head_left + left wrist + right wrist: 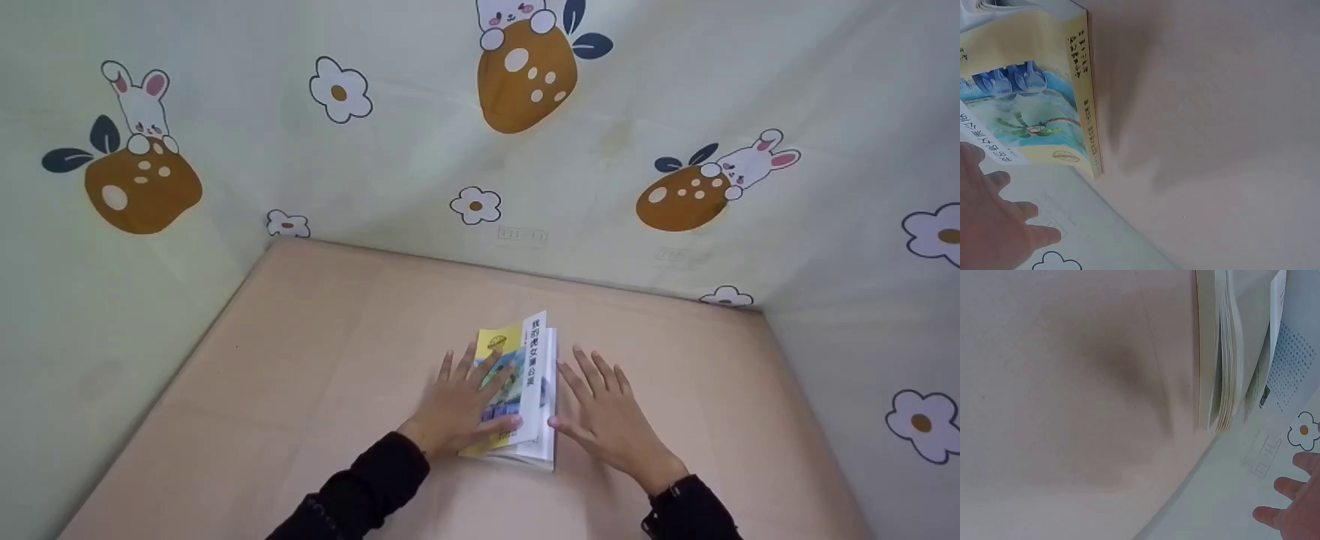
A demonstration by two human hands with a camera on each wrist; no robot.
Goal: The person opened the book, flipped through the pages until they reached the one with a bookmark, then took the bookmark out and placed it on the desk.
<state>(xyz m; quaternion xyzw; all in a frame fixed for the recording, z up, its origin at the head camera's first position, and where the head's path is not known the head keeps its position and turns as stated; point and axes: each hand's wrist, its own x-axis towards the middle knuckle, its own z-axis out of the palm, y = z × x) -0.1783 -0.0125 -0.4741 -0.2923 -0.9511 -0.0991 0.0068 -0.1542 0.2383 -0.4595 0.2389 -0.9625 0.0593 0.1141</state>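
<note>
A paperback book [533, 375] with a yellow, blue and white cover lies on the table, its front cover partly raised. In the head view my left hand [457, 405] is over the cover with its fingers spread and straight. My right hand [611, 416] is beside the book's right edge, fingers extended, thumb close to the edge; whether it touches is unclear. The left wrist view shows the spine and cover of the book [1030, 90] above my left fingers [1019, 211]. In the right wrist view, loosely parted pages [1230, 354] show, with my right fingers [1289, 486] apart from them.
The book rests on a pinkish-beige tabletop [337, 360]. Pale fabric walls [405, 150] printed with rabbits, orange fruit and flowers rise behind the table and at both sides. Dark sleeves [386, 472] cover both forearms.
</note>
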